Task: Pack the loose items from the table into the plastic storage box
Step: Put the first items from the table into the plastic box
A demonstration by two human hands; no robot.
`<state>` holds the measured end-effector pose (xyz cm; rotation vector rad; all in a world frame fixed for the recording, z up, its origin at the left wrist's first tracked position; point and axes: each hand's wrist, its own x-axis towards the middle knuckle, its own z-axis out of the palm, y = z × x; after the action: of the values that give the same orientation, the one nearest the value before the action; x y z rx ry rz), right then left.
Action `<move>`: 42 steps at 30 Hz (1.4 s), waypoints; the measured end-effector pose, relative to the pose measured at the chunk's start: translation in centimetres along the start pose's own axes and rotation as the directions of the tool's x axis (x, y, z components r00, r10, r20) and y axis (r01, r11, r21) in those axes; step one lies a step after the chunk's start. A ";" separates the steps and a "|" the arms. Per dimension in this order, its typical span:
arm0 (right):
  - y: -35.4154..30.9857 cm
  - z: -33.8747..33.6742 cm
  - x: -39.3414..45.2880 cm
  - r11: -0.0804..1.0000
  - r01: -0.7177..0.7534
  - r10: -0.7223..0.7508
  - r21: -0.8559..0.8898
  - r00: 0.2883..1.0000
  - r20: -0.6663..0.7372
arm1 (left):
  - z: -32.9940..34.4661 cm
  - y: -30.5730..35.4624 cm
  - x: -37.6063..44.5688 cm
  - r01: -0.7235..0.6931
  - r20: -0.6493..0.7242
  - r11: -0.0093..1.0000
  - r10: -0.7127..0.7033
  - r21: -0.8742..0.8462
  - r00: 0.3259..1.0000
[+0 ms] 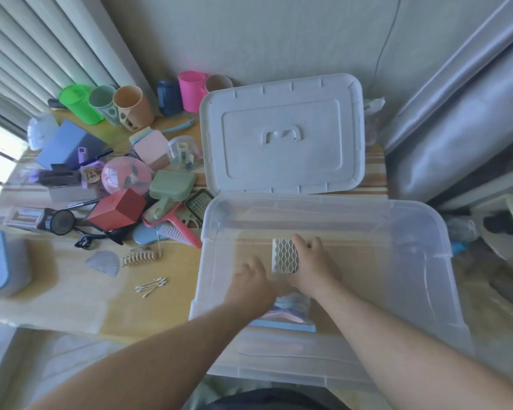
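Plastic storage box (421, 232), clear and rectangular, sits open on the wooden bench (71, 291) with its pale grey lid (282, 134) lying flat just beyond its far rim. Both my hands are inside the box. My right hand (314, 261) holds a small white block with a wavy lattice face (284, 255) upright near the box floor, my fingers curled round its right side. My left hand (251, 281) hovers just left of that block, blurred, fingers loosely bent with nothing in them as far as I can tell. Beneath my wrists, toward the box's near wall, lies a flat pastel blue-and-pink packet (288, 316).

Left of the box the loose pile waits: a red cube-shaped carton (117, 210), a sage green dustpan-like scoop (169, 187), a pink translucent ball (126, 177), cotton swabs (151, 286) and a beige claw hair clip (139, 258).

I judge the block is being placed. Left standing on edge, it may topple once released, or tip when bulkier things from the pile land beside it, wasting floor space.
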<state>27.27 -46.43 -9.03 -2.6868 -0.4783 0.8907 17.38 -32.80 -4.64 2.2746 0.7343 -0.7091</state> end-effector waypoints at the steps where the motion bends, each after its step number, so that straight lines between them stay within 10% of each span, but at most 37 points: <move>1: -0.7 0.0 0.5 1.000 -0.009 0.009 -0.016 1.000 0.001 | 0.5 -0.2 -0.6 -0.103 0.121 0.976 0.080 0.191 0.989; 4: -3.1 0.6 1.9 0.999 0.009 -0.008 -0.053 1.000 0.030 | 2.5 -1.9 -1.5 -0.356 0.413 0.777 0.136 0.520 0.900; 13: -5.0 3.2 3.3 0.984 0.179 -0.177 -0.001 0.973 0.145 | 0.7 -1.0 -1.3 -0.289 0.500 0.666 -0.145 0.688 0.854; 18: -3.4 1.6 1.2 0.968 0.226 -0.250 0.113 0.919 0.304 | -6.1 0.6 -3.7 -0.390 0.240 0.782 0.309 0.486 0.920; 20: -4.0 0.7 0.1 0.974 0.164 -0.190 0.159 0.968 0.165 | -9.8 -0.6 -4.0 -0.548 -0.096 0.778 0.598 0.306 0.795; 23: -7.8 -1.0 -1.2 0.934 0.251 -0.209 0.253 0.961 -0.182 | -14.4 -5.9 -2.5 -0.571 -0.531 0.801 0.568 0.180 0.629; 28: -20.6 -3.1 -3.7 0.694 0.718 -0.546 0.046 0.567 -0.616 | -16.5 -19.7 2.0 -0.151 -0.481 0.980 0.194 0.128 0.855; 30: -25.3 -1.4 -3.7 0.653 0.757 -0.649 -0.012 0.552 -0.523 | -16.6 -24.5 2.9 -0.070 -0.323 0.968 0.148 0.241 0.935; 32: -28.8 1.6 -3.0 0.742 0.671 -0.651 -0.009 0.717 -0.251 | -16.6 -27.3 3.5 -0.081 -0.158 0.932 0.145 0.354 0.977; 36: -32.1 7.8 -1.0 0.873 0.423 -0.355 -0.243 0.893 0.277 | -16.2 -29.2 5.5 -0.100 -0.084 0.915 0.144 0.390 0.986; 42: -32.1 14.7 0.4 0.893 0.310 -0.200 -0.326 0.922 0.331 | -15.9 -30.2 7.5 -0.057 -0.102 0.904 0.110 0.424 0.989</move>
<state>11.40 -14.89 -9.34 -2.7236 -1.1516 1.2226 7.39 0.04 -11.19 2.7474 0.5745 -0.7464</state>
